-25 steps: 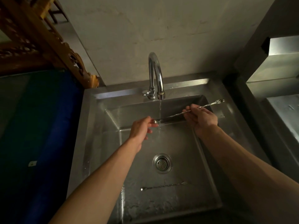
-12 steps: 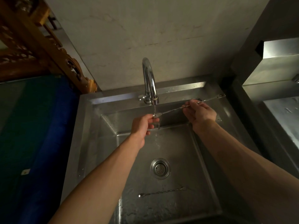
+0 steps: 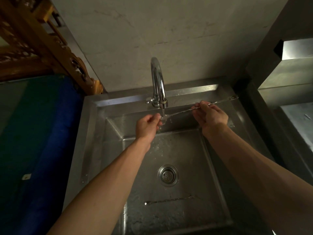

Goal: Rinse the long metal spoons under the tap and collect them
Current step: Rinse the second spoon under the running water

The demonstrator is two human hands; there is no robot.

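The big metal sink [image 3: 94, 126] has a shiny tap [image 3: 158, 82] at its back, and water runs down from the tap. Right under the tap, the left hand [image 3: 147, 126] curls its fingers around the bowl end of a long spoon [image 3: 183, 112], while the right hand [image 3: 210, 116], off to the right of the tap, pinches the thin handle. A second spoon [image 3: 169, 200] lies flat on the sink floor, well in front of the tap, past the round drain [image 3: 167, 175].
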